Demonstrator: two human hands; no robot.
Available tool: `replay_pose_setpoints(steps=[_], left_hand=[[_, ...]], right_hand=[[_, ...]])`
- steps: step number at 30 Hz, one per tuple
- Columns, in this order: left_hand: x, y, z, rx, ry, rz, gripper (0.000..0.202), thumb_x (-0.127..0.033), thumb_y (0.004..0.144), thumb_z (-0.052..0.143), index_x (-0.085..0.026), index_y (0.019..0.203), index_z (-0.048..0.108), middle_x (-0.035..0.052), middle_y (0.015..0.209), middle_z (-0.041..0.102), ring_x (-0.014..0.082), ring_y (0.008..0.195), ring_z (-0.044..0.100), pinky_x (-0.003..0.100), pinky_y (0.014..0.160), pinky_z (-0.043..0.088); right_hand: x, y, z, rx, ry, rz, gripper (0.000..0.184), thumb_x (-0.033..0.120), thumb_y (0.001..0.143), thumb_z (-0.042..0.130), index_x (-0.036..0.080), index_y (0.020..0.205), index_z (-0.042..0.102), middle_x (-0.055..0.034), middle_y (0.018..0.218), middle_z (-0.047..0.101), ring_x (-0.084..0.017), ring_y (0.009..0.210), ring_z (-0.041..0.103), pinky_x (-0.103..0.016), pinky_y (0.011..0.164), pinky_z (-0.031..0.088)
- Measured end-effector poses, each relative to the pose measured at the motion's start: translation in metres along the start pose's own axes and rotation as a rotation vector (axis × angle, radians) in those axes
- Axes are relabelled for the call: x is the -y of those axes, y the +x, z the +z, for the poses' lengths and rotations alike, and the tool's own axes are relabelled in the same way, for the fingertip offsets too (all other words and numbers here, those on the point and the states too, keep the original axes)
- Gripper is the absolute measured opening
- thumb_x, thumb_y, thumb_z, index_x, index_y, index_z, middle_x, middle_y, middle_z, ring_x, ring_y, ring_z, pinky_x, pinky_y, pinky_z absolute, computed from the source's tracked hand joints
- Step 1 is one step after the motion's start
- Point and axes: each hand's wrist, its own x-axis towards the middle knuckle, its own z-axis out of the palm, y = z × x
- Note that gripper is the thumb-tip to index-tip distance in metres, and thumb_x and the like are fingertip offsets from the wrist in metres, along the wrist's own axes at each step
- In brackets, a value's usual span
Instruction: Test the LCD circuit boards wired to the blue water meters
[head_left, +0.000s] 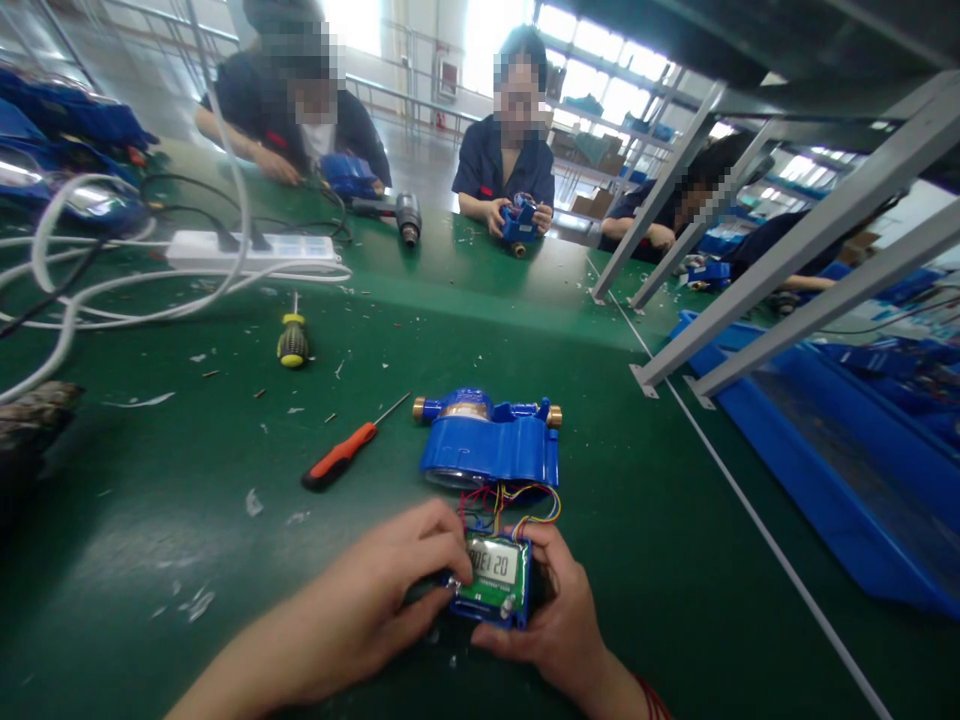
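Note:
My right hand grips a small circuit board module with a lit-looking LCD and a blue frame, thumb at its lower edge and fingers along its right side. At the module's left edge, the thumb and fingers of my left hand close on its corner. Red, yellow, blue and black wires run from the module to a blue water meter with brass threaded ends, lying just beyond my hands. To the left lies an orange and black screwdriver.
Farther left are a yellow-and-black screwdriver, a white power strip with looping cables and a heat gun. Grey metal posts and a blue tray stand right. Several co-workers sit across the green table, some handling blue meters.

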Motion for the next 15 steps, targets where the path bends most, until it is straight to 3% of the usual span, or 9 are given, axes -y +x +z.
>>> replay_pose_setpoints(steps=[7,12,14,15], left_hand=[[0.013,0.005,0.023,-0.074,0.474,0.016,0.016,-0.011,0.083,0.041,-0.022,0.085,0.051,0.0,0.091,0.051,0.0147,0.075,0.047,0.025,0.064,0.034],[0.018,0.004,0.031,-0.105,0.659,0.061,0.023,-0.006,0.077,0.045,-0.025,0.086,0.054,-0.0013,0.09,0.057,0.0174,0.072,0.052,0.028,0.064,0.037],[0.023,0.004,0.037,-0.139,0.675,0.106,0.026,-0.005,0.073,0.048,-0.025,0.088,0.056,-0.0009,0.092,0.06,0.0174,0.075,0.056,0.028,0.067,0.04],[0.027,0.005,0.041,-0.254,0.704,0.095,0.028,-0.004,0.073,0.046,-0.025,0.087,0.057,-0.0012,0.091,0.062,0.018,0.078,0.058,0.028,0.069,0.041]], right_hand=[[0.012,0.003,0.003,-0.068,-0.306,-0.154,0.067,0.062,0.056,0.069,0.018,0.102,0.047,-0.0077,0.088,0.068,-0.022,0.076,0.067,-0.029,0.065,0.056],[0.004,0.001,0.011,-0.207,-0.476,-0.395,0.066,0.066,0.06,0.062,0.018,0.104,0.051,-0.0074,0.084,0.07,-0.022,0.071,0.068,-0.027,0.063,0.056],[0.001,0.001,0.01,-0.261,-0.492,-0.341,0.067,0.069,0.06,0.06,0.019,0.104,0.056,-0.0072,0.084,0.07,-0.023,0.07,0.068,-0.028,0.064,0.056],[0.001,0.002,0.009,-0.131,-0.487,-0.225,0.051,0.06,0.069,0.06,0.023,0.105,0.058,-0.0024,0.08,0.07,-0.019,0.066,0.067,-0.025,0.063,0.056]])
